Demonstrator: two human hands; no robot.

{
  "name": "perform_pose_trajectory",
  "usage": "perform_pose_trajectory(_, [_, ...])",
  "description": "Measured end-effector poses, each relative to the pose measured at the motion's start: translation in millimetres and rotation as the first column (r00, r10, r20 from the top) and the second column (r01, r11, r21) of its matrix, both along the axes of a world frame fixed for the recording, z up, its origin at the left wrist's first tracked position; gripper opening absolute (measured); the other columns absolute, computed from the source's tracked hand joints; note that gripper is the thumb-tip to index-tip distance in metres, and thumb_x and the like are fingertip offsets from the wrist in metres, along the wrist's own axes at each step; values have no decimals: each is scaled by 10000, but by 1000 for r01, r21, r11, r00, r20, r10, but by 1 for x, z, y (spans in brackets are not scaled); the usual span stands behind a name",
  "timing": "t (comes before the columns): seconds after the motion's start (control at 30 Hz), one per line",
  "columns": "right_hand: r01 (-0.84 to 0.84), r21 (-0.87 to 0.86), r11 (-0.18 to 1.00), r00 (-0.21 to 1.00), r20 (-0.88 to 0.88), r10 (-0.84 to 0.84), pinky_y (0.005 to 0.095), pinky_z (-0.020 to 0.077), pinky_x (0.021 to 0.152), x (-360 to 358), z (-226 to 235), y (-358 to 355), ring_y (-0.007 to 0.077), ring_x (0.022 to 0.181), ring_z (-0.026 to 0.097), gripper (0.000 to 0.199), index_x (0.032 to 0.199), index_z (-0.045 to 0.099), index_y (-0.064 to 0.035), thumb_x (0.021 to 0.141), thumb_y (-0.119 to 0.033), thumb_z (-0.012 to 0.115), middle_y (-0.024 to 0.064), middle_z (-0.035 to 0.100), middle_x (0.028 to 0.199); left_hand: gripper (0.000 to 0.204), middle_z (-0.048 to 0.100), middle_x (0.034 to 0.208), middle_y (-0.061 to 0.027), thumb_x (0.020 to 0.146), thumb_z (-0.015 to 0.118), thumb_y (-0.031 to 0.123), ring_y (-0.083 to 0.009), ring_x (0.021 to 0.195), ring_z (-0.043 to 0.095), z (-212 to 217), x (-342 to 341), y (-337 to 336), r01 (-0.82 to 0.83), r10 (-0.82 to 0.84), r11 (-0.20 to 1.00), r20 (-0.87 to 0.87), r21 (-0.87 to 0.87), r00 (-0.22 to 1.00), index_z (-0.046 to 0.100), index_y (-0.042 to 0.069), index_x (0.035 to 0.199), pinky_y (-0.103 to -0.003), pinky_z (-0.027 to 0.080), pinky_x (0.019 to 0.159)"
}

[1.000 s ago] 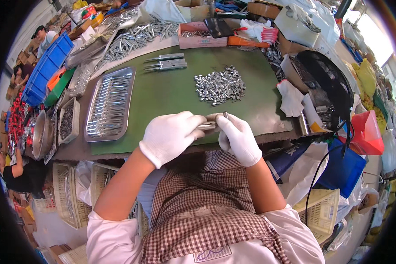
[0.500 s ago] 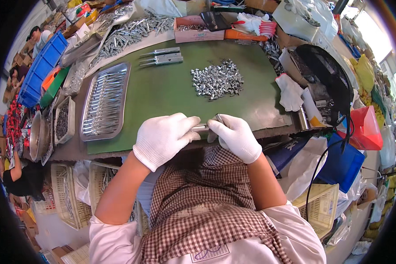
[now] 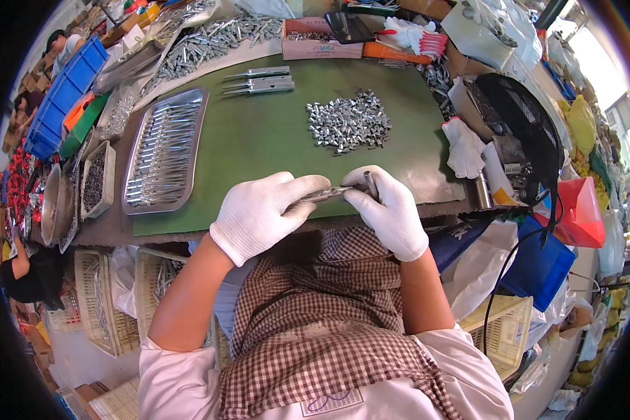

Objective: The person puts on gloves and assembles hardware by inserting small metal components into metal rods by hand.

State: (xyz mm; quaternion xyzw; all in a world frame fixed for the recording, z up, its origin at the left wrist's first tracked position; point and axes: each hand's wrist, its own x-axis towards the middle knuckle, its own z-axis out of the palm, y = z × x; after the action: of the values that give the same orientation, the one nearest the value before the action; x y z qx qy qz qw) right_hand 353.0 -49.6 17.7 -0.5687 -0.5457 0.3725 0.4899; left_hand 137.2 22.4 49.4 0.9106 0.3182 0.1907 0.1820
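Observation:
In white knitted gloves, both my hands meet over the near edge of the green work mat (image 3: 259, 150). My left hand (image 3: 262, 213) pinches a slim silver metal piece (image 3: 322, 195), its tip pointing right. The fingers of my right hand (image 3: 390, 213) close at that tip and also hold a short metal rod (image 3: 371, 184) standing up between thumb and forefinger. Whether the tip holds a smaller part is hidden by the fingers. Beyond my hands lies a pile of small shiny metal sleeves (image 3: 348, 121). Several slim pointed metal pieces (image 3: 259, 81) lie on the mat's far side.
A metal tray (image 3: 192, 168) with rows of slim metal pieces sits left. A pink box (image 3: 322, 49) and heaped metal parts (image 3: 213, 49) stand at the back. On the right are a spare white glove (image 3: 463, 148), a black mesh item (image 3: 521, 108) and a red bin (image 3: 582, 210).
The slim metal piece has tilted, its right end now higher, and more of it shows. My right hand has risen slightly, and the rod stands more upright. The view has shifted a little.

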Motion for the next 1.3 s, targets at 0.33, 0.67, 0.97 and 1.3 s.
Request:
perform_pose_trajectory(0.33, [38,102,994,986,160,-55,286,490,713,14,-8,8,142,725,565,132,978,660,-6,872,-57,719,64,616,798,238,619,781,-49,865,676,198,-271,640,651,-10,7,-11,-60,70,990,-68,128,995,706,216,1100,-387,537,578])
perform_pose_trajectory(0.67, [-46,237,970,519,835,-180,455,527,778,70,-1,129,357,901,664,138,983,691,-96,896,-189,637,142,648,972,188,534,806,-46,919,654,299,-248,575,618,-25,26,-29,-122,151,980,-188,159,971,682,263,1102,-381,518,516])
perform_pose_trajectory(0.97, [-172,273,947,729,682,-64,464,538,810,47,6,80,364,899,670,183,1054,695,-100,907,-123,588,156,695,960,174,561,807,-54,917,651,302,-265,608,644,-25,24,-26,-157,169,984,-169,82,971,699,270,1081,-390,535,538])
perform_pose_trajectory(1.3, [-155,140,978,829,556,52,435,541,714,11,-8,3,365,812,658,138,995,675,-76,864,-120,680,136,658,897,223,576,826,-43,896,666,296,-263,658,655,-26,25,-24,-168,172,985,-155,38,973,713,282,1114,-391,549,584])
